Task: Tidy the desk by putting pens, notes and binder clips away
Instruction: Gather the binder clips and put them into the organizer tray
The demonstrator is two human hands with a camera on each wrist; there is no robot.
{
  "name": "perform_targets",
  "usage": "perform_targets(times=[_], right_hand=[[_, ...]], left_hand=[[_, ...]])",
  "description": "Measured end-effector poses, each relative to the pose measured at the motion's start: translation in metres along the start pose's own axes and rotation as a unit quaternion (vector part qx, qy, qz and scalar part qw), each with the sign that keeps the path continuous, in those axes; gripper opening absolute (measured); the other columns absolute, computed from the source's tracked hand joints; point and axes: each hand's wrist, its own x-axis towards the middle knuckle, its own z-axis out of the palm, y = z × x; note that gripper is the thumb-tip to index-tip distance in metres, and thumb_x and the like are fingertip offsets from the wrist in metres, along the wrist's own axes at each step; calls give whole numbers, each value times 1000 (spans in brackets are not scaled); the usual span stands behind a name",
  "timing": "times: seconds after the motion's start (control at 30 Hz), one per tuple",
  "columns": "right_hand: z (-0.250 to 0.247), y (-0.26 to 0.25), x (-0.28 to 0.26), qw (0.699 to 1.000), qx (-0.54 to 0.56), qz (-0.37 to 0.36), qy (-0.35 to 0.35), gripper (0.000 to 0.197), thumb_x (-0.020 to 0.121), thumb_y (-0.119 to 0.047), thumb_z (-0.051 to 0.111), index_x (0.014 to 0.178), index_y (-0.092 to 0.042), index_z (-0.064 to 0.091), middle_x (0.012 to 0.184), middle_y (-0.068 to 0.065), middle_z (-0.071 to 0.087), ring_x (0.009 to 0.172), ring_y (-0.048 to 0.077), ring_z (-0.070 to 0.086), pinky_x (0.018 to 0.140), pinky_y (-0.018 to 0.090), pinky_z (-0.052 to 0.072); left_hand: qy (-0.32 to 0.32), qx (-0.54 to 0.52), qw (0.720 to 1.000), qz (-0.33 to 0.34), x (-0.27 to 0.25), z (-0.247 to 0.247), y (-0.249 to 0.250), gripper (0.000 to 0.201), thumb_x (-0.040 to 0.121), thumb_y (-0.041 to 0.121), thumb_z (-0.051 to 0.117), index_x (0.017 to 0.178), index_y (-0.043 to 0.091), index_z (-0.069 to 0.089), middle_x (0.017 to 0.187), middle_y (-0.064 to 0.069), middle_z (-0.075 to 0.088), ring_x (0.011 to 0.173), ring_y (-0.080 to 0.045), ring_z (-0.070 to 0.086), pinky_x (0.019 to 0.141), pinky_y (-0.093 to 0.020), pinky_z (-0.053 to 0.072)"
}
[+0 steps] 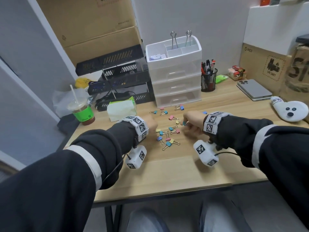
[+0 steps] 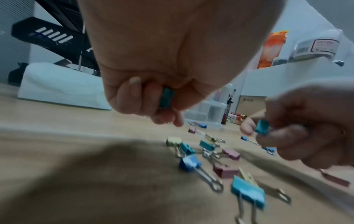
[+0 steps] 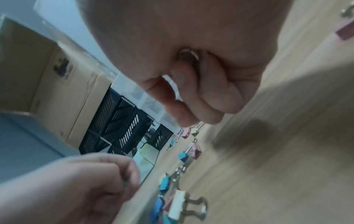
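Several coloured binder clips (image 1: pixel 167 134) lie scattered on the wooden desk (image 1: pixel 167 168) between my hands. My left hand (image 1: pixel 153 125) is curled just left of the pile; in the left wrist view its fingers (image 2: pixel 134 97) grip a teal clip (image 2: pixel 166 97). My right hand (image 1: pixel 185 122) hovers at the pile's right side and pinches another teal clip (image 1: pixel 184 123), which also shows as the teal clip (image 2: pixel 262 126) in the left wrist view. A metal clip loop (image 3: pixel 188 55) sits in the right palm. A white drawer organizer (image 1: pixel 173 64) stands behind.
A mesh pen cup (image 1: pixel 208 79) with pens and green notes (image 1: pixel 221 79) stand right of the organizer. A tissue box (image 1: pixel 122 109), an iced drink (image 1: pixel 82 111) and black trays (image 1: pixel 117 76) fill the left. Grey devices (image 1: pixel 254 89) and a white plush (image 1: pixel 291 111) lie at right.
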Motion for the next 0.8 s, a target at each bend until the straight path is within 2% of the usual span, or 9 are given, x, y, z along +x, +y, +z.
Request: perform_targets(times=[0.07, 0.13, 0.23, 0.37, 0.47, 0.57, 0.67, 0.73, 0.8], right_hand=[[0, 2, 4, 995, 93, 29, -19, 18, 91, -19, 39, 84, -13, 55, 60, 0, 44, 44, 13, 30, 46, 19, 25], [2, 5, 9, 991, 132, 28, -18, 25, 95, -29, 44, 76, -15, 53, 58, -2, 44, 44, 11, 29, 43, 17, 22], [7, 4, 10, 989, 142, 11, -37, 29, 98, -28, 50, 72, -16, 48, 58, -2, 49, 43, 9, 29, 41, 16, 19], [20, 1, -1, 987, -105, -121, 11, 12, 98, -22, 52, 99, -17, 63, 74, -2, 57, 52, 12, 44, 44, 21, 34], [32, -1, -16, 935, -278, -220, -21, 14, 87, -21, 64, 99, -24, 69, 81, -6, 60, 67, 11, 55, 62, 25, 46], [42, -1, -20, 893, -383, -233, -47, 25, 79, -13, 68, 100, -26, 70, 70, -5, 53, 64, 14, 52, 65, 31, 51], [49, -2, -17, 867, -430, -248, -42, 32, 78, -12, 70, 105, -30, 70, 69, -8, 51, 68, 17, 55, 65, 29, 53], [48, -4, -16, 863, -430, -263, -37, 30, 79, -15, 71, 105, -29, 71, 68, -11, 50, 66, 15, 53, 59, 24, 47], [50, -4, -14, 861, -437, -258, -36, 25, 81, -17, 71, 104, -27, 71, 68, -13, 48, 62, 11, 51, 56, 21, 44]], left_hand=[[-3, 10, 1000, 20, -4, 6, 2, 8, 88, 13, 54, 86, 12, 62, 87, -8, 61, 75, -22, 52, 59, -25, 39], [0, 15, 999, 47, -7, 10, 3, 12, 87, 15, 59, 98, 14, 64, 90, -4, 63, 77, -18, 54, 57, -25, 40], [7, 26, 997, 71, -5, 12, 4, 24, 89, 12, 60, 112, 15, 63, 103, -3, 62, 86, -19, 54, 66, -27, 42], [-16, 67, 994, 79, -2, 14, 6, 37, 84, 16, 75, 119, 15, 63, 118, -6, 64, 103, -24, 59, 83, -31, 47], [-25, 85, 992, 90, -3, 14, 8, 43, 80, 14, 78, 120, 13, 63, 118, -7, 64, 109, -26, 60, 75, -28, 44], [-31, 92, 991, 90, -2, 16, 10, 41, 80, 8, 75, 120, 10, 63, 117, -9, 65, 100, -26, 60, 70, -27, 40], [-32, 78, 993, 88, 1, 20, 11, 30, 84, 9, 71, 113, 6, 65, 103, -10, 66, 84, -22, 54, 68, -28, 41], [-29, 78, 993, 81, -4, 19, 14, 5, 86, 8, 67, 89, 5, 66, 81, -7, 60, 73, -21, 52, 60, -27, 40], [-20, 63, 996, 67, 0, 23, 13, 22, 90, 8, 61, 69, 7, 56, 69, -5, 54, 67, -21, 49, 53, -27, 37]])
